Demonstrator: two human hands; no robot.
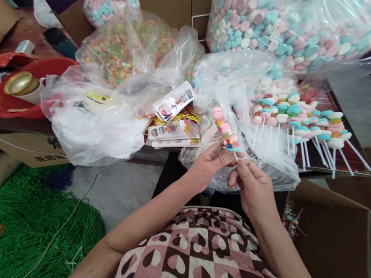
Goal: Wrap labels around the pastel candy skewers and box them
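Observation:
A marshmallow skewer (pixel 222 125) in a clear printed wrapper leans up and to the left over the table's front edge. My left hand (pixel 210 163) is closed around its lower end. My right hand (pixel 252 181) pinches at the bottom of the same skewer, by the white stick; whether a thin tie is also between the fingertips cannot be made out. Just left of the hands lie printed wrappers (pixel 174 132) and yellow twist ties (pixel 192 116). To the right, several unwrapped marshmallow skewers (pixel 310 126) rest in a pile, their white sticks pointing towards me.
Behind stands a large bag of pastel marshmallows (pixel 293 24), with a bag of gummy candies (pixel 125 48) to its left. A red basin (pixel 3 96) holds a brass bowl (pixel 20 83). An open cardboard box (pixel 327 248) sits below right, and green cord (pixel 48 215) covers the floor left.

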